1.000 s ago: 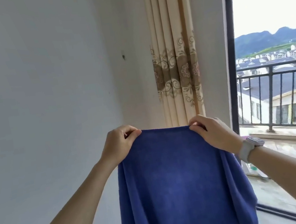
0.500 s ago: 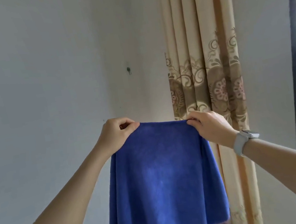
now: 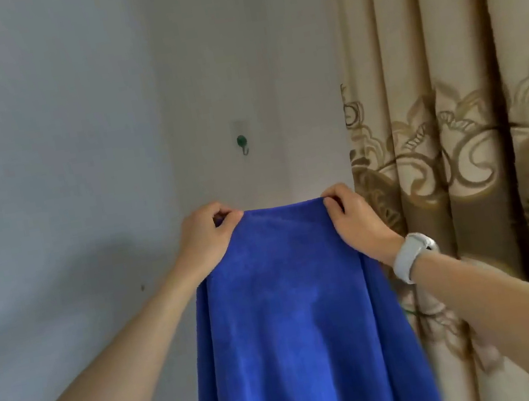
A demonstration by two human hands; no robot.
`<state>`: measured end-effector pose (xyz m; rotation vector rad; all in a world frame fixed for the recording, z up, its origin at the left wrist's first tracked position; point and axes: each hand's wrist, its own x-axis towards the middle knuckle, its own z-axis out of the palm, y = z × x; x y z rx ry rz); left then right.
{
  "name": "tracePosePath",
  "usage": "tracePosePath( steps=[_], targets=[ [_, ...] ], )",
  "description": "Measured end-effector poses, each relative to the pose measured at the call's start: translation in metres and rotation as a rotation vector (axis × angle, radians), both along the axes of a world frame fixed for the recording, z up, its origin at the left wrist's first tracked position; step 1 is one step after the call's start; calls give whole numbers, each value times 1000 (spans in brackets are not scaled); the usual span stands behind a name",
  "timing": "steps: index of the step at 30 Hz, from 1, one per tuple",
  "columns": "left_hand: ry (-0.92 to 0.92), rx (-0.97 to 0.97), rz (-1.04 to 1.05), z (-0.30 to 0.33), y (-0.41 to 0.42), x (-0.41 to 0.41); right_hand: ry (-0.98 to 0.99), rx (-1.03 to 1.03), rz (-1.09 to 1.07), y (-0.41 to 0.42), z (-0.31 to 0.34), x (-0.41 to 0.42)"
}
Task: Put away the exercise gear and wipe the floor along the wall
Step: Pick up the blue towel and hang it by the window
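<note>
A blue cloth (image 3: 295, 316) hangs spread out in front of the white wall (image 3: 59, 163), held up by its top edge. My left hand (image 3: 208, 237) pinches the top left corner and my right hand (image 3: 356, 217) pinches the top right corner. A small green wall hook (image 3: 242, 143) sits on the wall just above the cloth's top edge, between my two hands. The cloth's lower end runs out of the bottom of the frame. No exercise gear and no floor are in sight.
A beige curtain (image 3: 454, 135) with a brown floral pattern hangs at the right, close behind my right hand. A white watch (image 3: 410, 257) is on my right wrist.
The view has turned left and closer to the wall; window and balcony have left the frame. The hook now sits larger, right above the cloth. Both hands keep their pinch.
</note>
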<state>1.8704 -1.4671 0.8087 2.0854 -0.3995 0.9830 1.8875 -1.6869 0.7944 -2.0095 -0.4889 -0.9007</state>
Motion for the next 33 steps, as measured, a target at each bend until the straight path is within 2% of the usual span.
tracePosePath(
  steps=[2,5,10,14,19,22,26,30,33],
  targets=[
    [-37,-10,79,15,-2,37,-87,-36,72,-1,17,37],
    [-80,25,158,37,0,82,-170,-163,40,5,36,93],
    [-236,150,368,86,-3,138,-269,-49,-80,24,72,166],
    [-333,300,568,122,-3,180,-223,79,-131,39,115,221],
    [-381,487,741,148,-2,222,-98,135,-168,59,155,266],
    [-373,521,760,141,-7,232,-42,201,-126,66,151,280],
    [-364,480,744,112,-6,234,26,260,-34,64,112,285],
    [-286,322,614,72,-13,226,-11,349,70,67,70,272],
    [-231,192,528,39,-16,215,-93,352,64,67,43,254]
  ],
)
